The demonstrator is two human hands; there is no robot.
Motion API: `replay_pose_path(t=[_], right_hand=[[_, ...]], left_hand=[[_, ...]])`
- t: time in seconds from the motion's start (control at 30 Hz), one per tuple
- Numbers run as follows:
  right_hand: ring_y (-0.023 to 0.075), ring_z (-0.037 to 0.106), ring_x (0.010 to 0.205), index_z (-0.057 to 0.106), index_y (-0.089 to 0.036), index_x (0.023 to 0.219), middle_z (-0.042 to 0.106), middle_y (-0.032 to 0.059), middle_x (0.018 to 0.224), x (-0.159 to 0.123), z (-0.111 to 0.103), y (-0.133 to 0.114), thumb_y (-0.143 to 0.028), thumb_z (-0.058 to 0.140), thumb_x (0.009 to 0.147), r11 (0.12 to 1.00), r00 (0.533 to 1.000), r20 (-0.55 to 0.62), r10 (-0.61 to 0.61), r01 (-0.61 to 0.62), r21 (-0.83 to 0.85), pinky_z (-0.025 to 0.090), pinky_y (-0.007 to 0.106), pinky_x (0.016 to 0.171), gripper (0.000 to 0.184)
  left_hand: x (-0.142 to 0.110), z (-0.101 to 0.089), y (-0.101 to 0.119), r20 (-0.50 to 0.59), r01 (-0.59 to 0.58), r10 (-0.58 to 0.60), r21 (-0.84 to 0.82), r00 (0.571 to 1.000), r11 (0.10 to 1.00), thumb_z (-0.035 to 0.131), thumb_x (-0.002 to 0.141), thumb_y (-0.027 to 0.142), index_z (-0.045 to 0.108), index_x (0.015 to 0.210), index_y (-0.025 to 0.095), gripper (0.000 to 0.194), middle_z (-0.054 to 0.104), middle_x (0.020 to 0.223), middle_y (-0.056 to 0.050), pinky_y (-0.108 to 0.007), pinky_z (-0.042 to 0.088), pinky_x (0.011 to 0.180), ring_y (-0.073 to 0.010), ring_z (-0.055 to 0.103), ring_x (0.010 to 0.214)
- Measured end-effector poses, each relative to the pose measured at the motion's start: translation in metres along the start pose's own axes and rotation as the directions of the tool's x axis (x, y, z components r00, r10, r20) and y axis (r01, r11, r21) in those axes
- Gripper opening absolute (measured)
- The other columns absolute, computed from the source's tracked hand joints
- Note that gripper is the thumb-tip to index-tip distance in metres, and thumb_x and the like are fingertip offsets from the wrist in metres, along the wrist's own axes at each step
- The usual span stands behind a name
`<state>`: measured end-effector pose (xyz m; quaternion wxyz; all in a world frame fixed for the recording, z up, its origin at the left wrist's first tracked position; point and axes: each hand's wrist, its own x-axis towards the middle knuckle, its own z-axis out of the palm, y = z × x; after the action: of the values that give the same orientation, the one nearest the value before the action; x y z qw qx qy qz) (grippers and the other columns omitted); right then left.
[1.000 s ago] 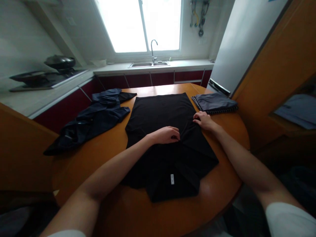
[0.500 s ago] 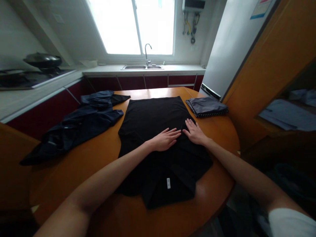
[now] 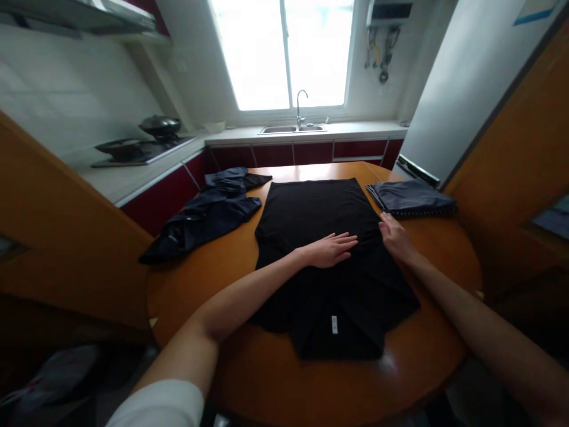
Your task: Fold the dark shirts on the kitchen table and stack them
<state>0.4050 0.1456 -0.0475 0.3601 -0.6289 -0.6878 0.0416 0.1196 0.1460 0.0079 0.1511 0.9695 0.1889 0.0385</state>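
Note:
A black shirt (image 3: 311, 207) lies spread on the table, its collar towards me and a small white label (image 3: 334, 325) inside the neck. My left hand (image 3: 331, 250) rests flat on the middle of the shirt, palm down and fingers stretched out. At the shirt's right edge is my right hand (image 3: 397, 237), its fingers extended along the border of the cloth; its thumb is hard to make out. Some faint wrinkles run across the fabric near both hands.
The round wooden table (image 3: 444, 249) also bears a crumpled dark blue garment (image 3: 208, 207) at the left and a folded grey cloth (image 3: 411, 197) at the back right. Beyond it stand a counter with a sink (image 3: 280, 129), a stove (image 3: 146, 151) and a fridge (image 3: 448, 89).
My right hand has slid from the shirt's middle out to its right edge, away from my left hand. The left hand stays flat on the cloth. The view has turned left.

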Motion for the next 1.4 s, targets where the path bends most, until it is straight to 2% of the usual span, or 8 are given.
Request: replay_pose_path(t=[0.23, 0.37, 0.43, 0.6, 0.83, 0.97, 1.17, 1.4], right_hand=[[0.0287, 0.040, 0.145, 0.058, -0.014, 0.142, 0.050, 0.0148, 0.151, -0.003, -0.001, -0.004, -0.048, 0.033, 0.101, 0.997, 0.999, -0.023, -0.034, 0.035, 0.066, 0.031, 0.049, 0.122, 0.058], [0.0297, 0.040, 0.145, 0.059, -0.016, 0.142, 0.050, 0.0146, 0.152, -0.004, -0.008, -0.005, -0.048, 0.033, 0.101, 0.995, 0.998, -0.050, -0.035, 0.039, 0.087, 0.032, 0.051, 0.121, 0.057], [0.0300, 0.040, 0.145, 0.059, -0.017, 0.142, 0.050, 0.0141, 0.152, -0.004, -0.013, -0.015, -0.048, 0.034, 0.101, 0.994, 0.996, -0.070, -0.050, 0.057, 0.093, 0.031, 0.052, 0.121, 0.057], [0.0279, 0.032, 0.150, 0.049, -0.029, 0.150, 0.043, 0.0036, 0.157, -0.012, -0.010, -0.091, -0.047, 0.037, 0.101, 0.950, 0.954, 0.084, -0.289, 0.275, 0.145, 0.027, 0.053, 0.124, 0.054], [0.0243, 0.022, 0.153, 0.032, -0.033, 0.158, 0.024, -0.0017, 0.165, -0.023, 0.049, -0.206, -0.041, 0.043, 0.102, 0.709, 0.571, 0.421, -0.704, 0.586, 0.391, 0.021, 0.050, 0.127, 0.058], [0.0243, 0.021, 0.153, 0.027, -0.033, 0.160, 0.020, 0.0010, 0.166, -0.027, 0.073, -0.209, -0.043, 0.048, 0.100, 0.677, 0.469, 0.502, -0.727, 0.612, 0.409, 0.021, 0.050, 0.126, 0.064], [0.0270, 0.018, 0.154, 0.027, -0.022, 0.160, 0.016, 0.0090, 0.167, -0.031, 0.077, -0.203, -0.041, 0.044, 0.102, 0.657, 0.423, 0.557, -0.715, 0.678, 0.329, 0.021, 0.053, 0.125, 0.063], [0.0279, 0.018, 0.154, 0.026, -0.020, 0.160, 0.016, 0.0109, 0.167, -0.029, 0.077, -0.205, -0.041, 0.044, 0.102, 0.644, 0.412, 0.552, -0.725, 0.691, 0.330, 0.021, 0.053, 0.124, 0.064]], left_hand=[[-0.070, -0.065, -0.019, -0.224, 0.349, -0.319, 0.110, 0.921, 0.931, 0.037, 0.105, 0.033, 0.038, 0.152, 0.016, 0.050, 0.044, 0.157, -0.013, -0.040, 0.032, 0.118, -0.0261, 0.041, 0.145], [-0.141, -0.039, -0.047, -0.361, 0.727, -0.647, 0.151, 0.671, 0.670, 0.039, 0.103, 0.038, 0.040, 0.149, 0.004, 0.057, 0.039, 0.155, -0.028, -0.056, 0.029, 0.116, -0.0392, 0.033, 0.147], [-0.163, -0.015, -0.055, -0.341, 0.765, -0.697, 0.123, 0.630, 0.632, 0.040, 0.102, 0.046, 0.035, 0.152, 0.004, 0.065, 0.029, 0.159, -0.029, -0.057, 0.024, 0.118, -0.0393, 0.023, 0.151], [-0.173, 0.010, -0.062, -0.275, 0.735, -0.701, 0.033, 0.658, 0.678, 0.034, 0.103, 0.055, 0.029, 0.157, 0.010, 0.070, 0.019, 0.165, -0.022, -0.056, 0.016, 0.122, -0.0333, 0.013, 0.155], [-0.213, -0.029, -0.082, -0.440, 0.575, -0.546, -0.078, 0.713, 0.814, 0.028, 0.106, 0.039, 0.049, 0.148, 0.015, 0.052, 0.037, 0.160, -0.013, -0.042, 0.025, 0.124, -0.0219, 0.029, 0.151], [-0.238, -0.030, -0.086, -0.228, 0.519, -0.510, -0.022, 0.830, 0.854, 0.034, 0.106, 0.041, 0.048, 0.150, 0.027, 0.048, 0.026, 0.166, -0.007, -0.046, 0.021, 0.124, -0.0257, 0.019, 0.154], [-0.233, -0.020, -0.092, -0.082, 0.707, -0.703, 0.102, 0.707, 0.700, 0.031, 0.106, 0.051, 0.020, 0.161, 0.033, 0.059, 0.003, 0.170, -0.003, -0.051, 0.008, 0.125, -0.0300, -0.002, 0.156], [-0.232, -0.021, -0.106, -0.136, 0.762, -0.752, 0.055, 0.646, 0.645, 0.025, 0.106, 0.053, 0.023, 0.161, 0.028, 0.061, 0.011, 0.169, -0.007, -0.053, 0.011, 0.124, -0.0283, 0.003, 0.156]])
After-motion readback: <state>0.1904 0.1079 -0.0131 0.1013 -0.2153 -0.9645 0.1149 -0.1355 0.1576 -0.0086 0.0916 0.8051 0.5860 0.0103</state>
